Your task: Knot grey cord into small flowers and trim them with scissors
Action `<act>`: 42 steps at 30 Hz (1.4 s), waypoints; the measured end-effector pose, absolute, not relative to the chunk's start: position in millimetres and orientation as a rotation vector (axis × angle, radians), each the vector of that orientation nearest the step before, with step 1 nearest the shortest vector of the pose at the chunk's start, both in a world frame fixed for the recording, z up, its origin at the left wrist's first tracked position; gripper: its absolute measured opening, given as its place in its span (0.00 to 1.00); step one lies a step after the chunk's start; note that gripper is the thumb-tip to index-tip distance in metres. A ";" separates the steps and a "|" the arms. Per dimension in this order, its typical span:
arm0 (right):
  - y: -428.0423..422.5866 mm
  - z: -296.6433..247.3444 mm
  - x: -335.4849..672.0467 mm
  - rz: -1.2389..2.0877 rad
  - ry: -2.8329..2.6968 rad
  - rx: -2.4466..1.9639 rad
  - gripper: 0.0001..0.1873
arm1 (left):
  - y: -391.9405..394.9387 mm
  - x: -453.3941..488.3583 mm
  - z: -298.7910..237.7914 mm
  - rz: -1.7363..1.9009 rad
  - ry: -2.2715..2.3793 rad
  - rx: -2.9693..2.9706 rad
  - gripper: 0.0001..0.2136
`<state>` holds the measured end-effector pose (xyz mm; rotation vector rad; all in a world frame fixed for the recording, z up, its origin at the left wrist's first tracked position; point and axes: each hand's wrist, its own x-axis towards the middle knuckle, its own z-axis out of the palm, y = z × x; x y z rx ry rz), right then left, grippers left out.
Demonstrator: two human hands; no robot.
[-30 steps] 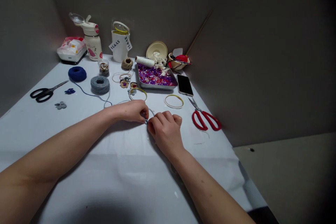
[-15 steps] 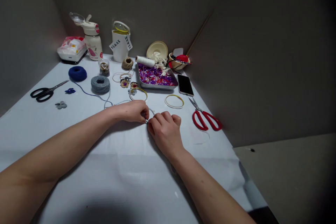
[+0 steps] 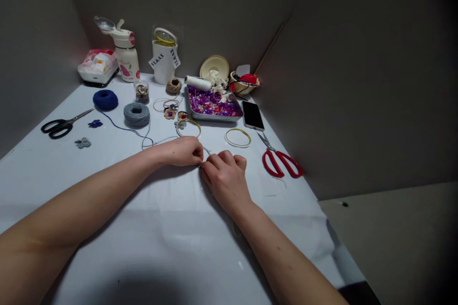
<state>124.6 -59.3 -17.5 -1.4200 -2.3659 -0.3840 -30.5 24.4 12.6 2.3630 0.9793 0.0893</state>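
Observation:
Over the middle of the table, my left hand (image 3: 186, 151) is closed in a pinch, its fingertips meeting those of my right hand (image 3: 225, 176). My right hand is closed too, knuckles up. Between them shows a short curve of grey yarn (image 3: 206, 151), gripped by both hands; the piece at the fingertips is mostly hidden. A strand runs behind my left wrist toward the grey yarn ball (image 3: 137, 114). Just beyond my hands lie two bangles, one by my left hand (image 3: 189, 128) and a white-and-yellow bangle (image 3: 238, 138) to the right.
Red-handled scissors (image 3: 281, 162) lie at right, black-handled scissors (image 3: 59, 128) at left. Farther back are a blue yarn ball (image 3: 105, 99), a bead tray (image 3: 214, 117), a phone (image 3: 253, 116), a bottle (image 3: 127, 59) and a white cup (image 3: 163, 69). Walls close off the back and right.
My fingertips have drawn slightly closer together, covering the small bit that showed between them. Everything else stays in place.

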 end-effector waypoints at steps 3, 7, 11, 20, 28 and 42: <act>-58.4 -18.3 125.3 -0.396 -2.378 -1.402 0.06 | 25.3 -28.4 9.5 0.099 0.994 2.364 0.08; -58.6 -18.5 127.1 -0.409 -2.412 -1.352 0.05 | 24.7 -26.4 8.2 0.107 1.033 2.314 0.08; -61.4 -16.3 128.4 -0.380 -2.445 -1.318 0.05 | 24.1 -25.5 7.7 0.127 1.062 2.283 0.08; -62.3 -10.1 134.8 -0.287 -2.227 -1.384 0.05 | 24.1 -26.4 8.7 0.130 1.045 2.244 0.07; -56.7 -16.7 133.6 -0.161 -2.270 -1.384 0.06 | 25.2 -28.1 8.0 0.145 1.021 2.238 0.09; -51.7 -19.0 128.2 -0.025 -2.193 -1.493 0.07 | 26.3 -31.1 13.7 0.178 0.984 2.256 0.10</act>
